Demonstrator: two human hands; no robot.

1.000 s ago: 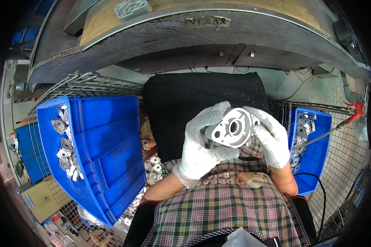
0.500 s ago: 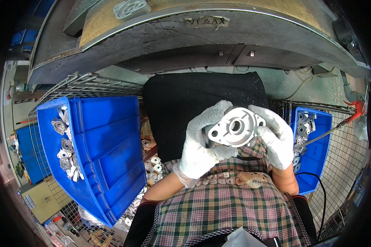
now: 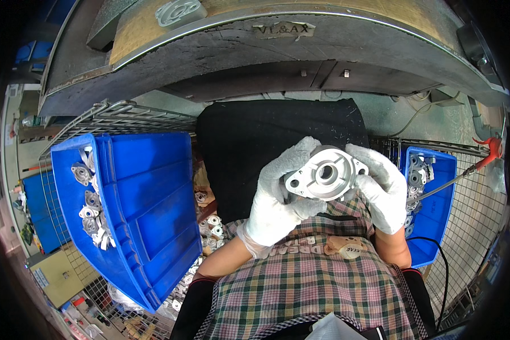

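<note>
Between both hands, in front of my chest, I hold a silver metal flange housing [image 3: 338,180] with a round body, a bored hub in its middle and an ear with a hole on either side. My left hand [image 3: 277,192], in a white-and-grey work glove, wraps its fingers and thumb round the left side of the part. My right hand [image 3: 382,187], gloved the same way, pinches the right ear between thumb and fingers. The open, ribbed face of the housing is turned up toward me. Its underside is hidden.
A large blue bin [image 3: 141,209] with metal castings leans at the left in a wire cage [image 3: 110,116]. At the right stands a smaller blue bin [image 3: 436,215] with castings, crossed by a red-handled air gun [image 3: 489,152]. Ahead, another casting [image 3: 180,12] lies on the workbench [image 3: 334,10].
The housing has tilted slightly in my hands, and its ribbed face shows a little differently. My right hand has shifted slightly to the right. Both hands keep their hold.
</note>
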